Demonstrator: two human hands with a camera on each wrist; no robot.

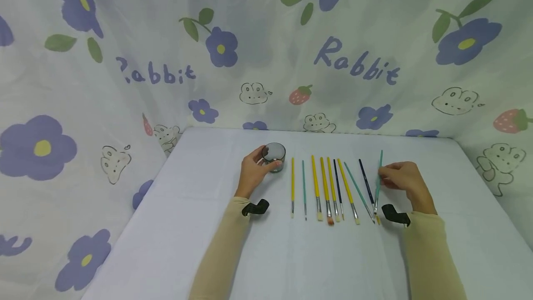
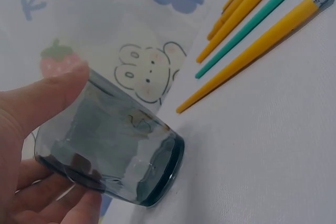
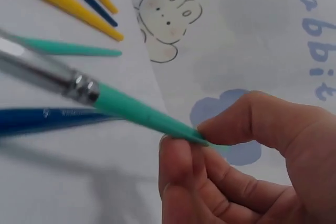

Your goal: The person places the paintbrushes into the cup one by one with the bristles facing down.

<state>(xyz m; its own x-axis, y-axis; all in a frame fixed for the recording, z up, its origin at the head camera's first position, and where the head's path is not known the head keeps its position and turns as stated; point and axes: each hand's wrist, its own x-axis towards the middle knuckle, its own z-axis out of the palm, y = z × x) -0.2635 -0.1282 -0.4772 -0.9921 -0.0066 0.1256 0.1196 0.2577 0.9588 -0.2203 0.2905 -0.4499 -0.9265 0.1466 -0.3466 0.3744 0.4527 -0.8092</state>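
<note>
Head view: your left grip (image 1: 253, 170) is clamped on the side of 1 glass (image 1: 273, 152); your right grip (image 1: 403, 178) pinches 1 teal brush (image 1: 377, 189) by its handle, ferrule (image 1: 376, 206) toward you.

A white table (image 1: 316, 263) bears nine brushes in a row running from 9 to 3 o'clock, handles pointing to 12 or 11 and bristle ends to 6 or 5. From the row's 9 o'clock end come a lone yellow brush (image 1: 293, 179), a thin teal brush (image 1: 304, 184), three yellow brushes (image 1: 324, 179) set close together, a navy brush (image 1: 337, 182) just beside them and a tilted yellow brush (image 1: 345, 182). Toward the 3 o'clock end lie a slanted teal brush (image 1: 355, 184), its handle to 11, and a second navy brush (image 1: 366, 182), their lower ends near each other.
</note>
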